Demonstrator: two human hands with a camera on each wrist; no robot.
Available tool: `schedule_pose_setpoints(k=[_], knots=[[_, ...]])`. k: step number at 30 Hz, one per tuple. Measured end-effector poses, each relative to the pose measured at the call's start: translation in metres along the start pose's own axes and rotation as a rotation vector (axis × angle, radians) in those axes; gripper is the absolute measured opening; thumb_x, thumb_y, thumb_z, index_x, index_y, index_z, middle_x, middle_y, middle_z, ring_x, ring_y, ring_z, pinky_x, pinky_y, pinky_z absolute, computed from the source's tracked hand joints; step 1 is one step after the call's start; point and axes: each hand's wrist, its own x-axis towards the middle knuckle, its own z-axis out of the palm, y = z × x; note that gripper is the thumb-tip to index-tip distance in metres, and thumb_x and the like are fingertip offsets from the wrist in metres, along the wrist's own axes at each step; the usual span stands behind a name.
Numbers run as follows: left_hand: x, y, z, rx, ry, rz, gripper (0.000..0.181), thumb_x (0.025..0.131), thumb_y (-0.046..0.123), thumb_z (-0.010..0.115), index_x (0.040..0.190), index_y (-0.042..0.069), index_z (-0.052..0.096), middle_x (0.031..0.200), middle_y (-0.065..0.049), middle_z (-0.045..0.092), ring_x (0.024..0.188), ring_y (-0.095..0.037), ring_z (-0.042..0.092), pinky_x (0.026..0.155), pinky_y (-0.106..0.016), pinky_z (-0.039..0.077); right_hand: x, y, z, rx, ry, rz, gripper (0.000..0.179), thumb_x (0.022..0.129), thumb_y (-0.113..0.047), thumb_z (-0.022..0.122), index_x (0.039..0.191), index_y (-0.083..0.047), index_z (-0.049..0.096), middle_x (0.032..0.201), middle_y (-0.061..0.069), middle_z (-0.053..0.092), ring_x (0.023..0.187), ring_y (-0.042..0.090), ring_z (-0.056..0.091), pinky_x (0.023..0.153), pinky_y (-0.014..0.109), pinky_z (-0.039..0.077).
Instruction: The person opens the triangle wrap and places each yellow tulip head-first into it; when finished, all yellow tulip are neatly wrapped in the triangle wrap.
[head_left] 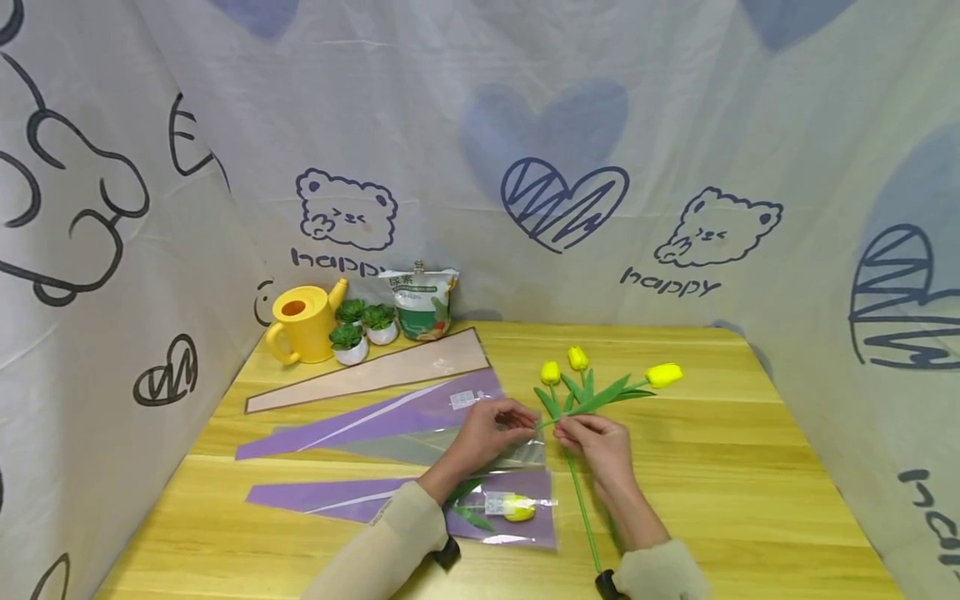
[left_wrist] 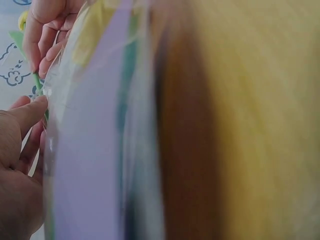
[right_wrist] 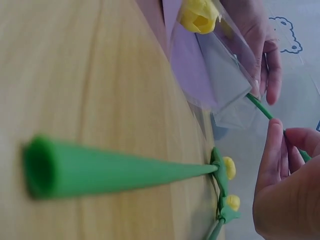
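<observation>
My right hand [head_left: 600,450] pinches the green stem of a yellow artificial tulip [head_left: 663,375], its bloom pointing right. The stem's lower end enters the mouth of a clear plastic flower sleeve [head_left: 534,450]. At that mouth, my left hand [head_left: 493,429] pinches the sleeve's edge beside the stem, also visible in the right wrist view. The right wrist view shows the stem [right_wrist: 260,106] passing between both hands. Two more tulips [head_left: 550,372] lie just beyond the right hand, one long stem running toward the near edge. Below the left forearm lies a purple-backed sleeve [head_left: 360,498] holding a yellow tulip [head_left: 519,507].
Another purple sleeve [head_left: 375,414] and a pale pink one [head_left: 420,360] lie farther back on the wooden table [head_left: 720,467]. At the back left stand a yellow watering can [head_left: 306,329], small potted succulents [head_left: 350,343] and a clipped bag [head_left: 423,308]. Printed cloth [head_left: 465,125] surrounds the table.
</observation>
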Motion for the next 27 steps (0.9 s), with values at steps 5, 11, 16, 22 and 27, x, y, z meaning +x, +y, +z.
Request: schedule_pose_setpoints(k=[5, 11, 16, 22, 27], knots=[[0.001, 0.001, 0.001, -0.003, -0.004, -0.009, 0.018, 0.090, 0.007, 0.080, 0.108, 0.007, 0.078, 0.100, -0.003, 0.079, 0.085, -0.008, 0.072, 0.080, -0.026, 0.059, 0.001, 0.002, 0.004, -0.038, 0.006, 0.007, 0.019, 0.092, 0.004, 0.072, 0.106, 0.017, 0.071, 0.081, 0.010, 0.077, 0.074, 0.016, 0.076, 0.076, 0.030, 0.063], [0.004, 0.003, 0.003, -0.005, -0.004, -0.020, 0.017, 0.090, 0.006, 0.080, 0.107, 0.007, 0.079, 0.100, -0.004, 0.079, 0.085, -0.007, 0.072, 0.080, -0.025, 0.059, 0.001, 0.004, 0.008, -0.091, 0.017, 0.008, 0.020, 0.092, 0.002, 0.074, 0.106, 0.016, 0.072, 0.080, 0.008, 0.077, 0.070, 0.013, 0.073, 0.070, 0.026, 0.062], [0.004, 0.006, 0.003, -0.007, -0.001, -0.021, 0.016, 0.090, 0.005, 0.079, 0.106, 0.007, 0.079, 0.101, -0.006, 0.079, 0.086, -0.012, 0.072, 0.081, -0.026, 0.059, 0.001, 0.005, 0.012, -0.105, 0.024, 0.007, 0.021, 0.090, 0.003, 0.075, 0.106, 0.017, 0.071, 0.077, 0.009, 0.075, 0.064, 0.013, 0.070, 0.063, 0.024, 0.060], [0.003, 0.006, 0.003, -0.027, -0.003, -0.010, 0.016, 0.091, 0.005, 0.079, 0.106, 0.010, 0.079, 0.102, -0.008, 0.078, 0.089, -0.023, 0.073, 0.083, -0.031, 0.059, -0.001, 0.007, 0.016, -0.136, 0.016, -0.004, 0.020, 0.090, 0.000, 0.076, 0.103, 0.015, 0.073, 0.076, 0.007, 0.074, 0.062, 0.011, 0.067, 0.060, 0.023, 0.058], [0.003, 0.006, 0.003, -0.025, 0.005, -0.012, 0.014, 0.091, 0.007, 0.079, 0.105, 0.012, 0.079, 0.101, -0.007, 0.079, 0.088, -0.019, 0.073, 0.082, -0.030, 0.059, -0.001, 0.008, 0.018, -0.153, 0.009, 0.000, 0.020, 0.090, -0.004, 0.078, 0.102, 0.012, 0.075, 0.075, 0.006, 0.074, 0.060, 0.010, 0.065, 0.059, 0.022, 0.056]])
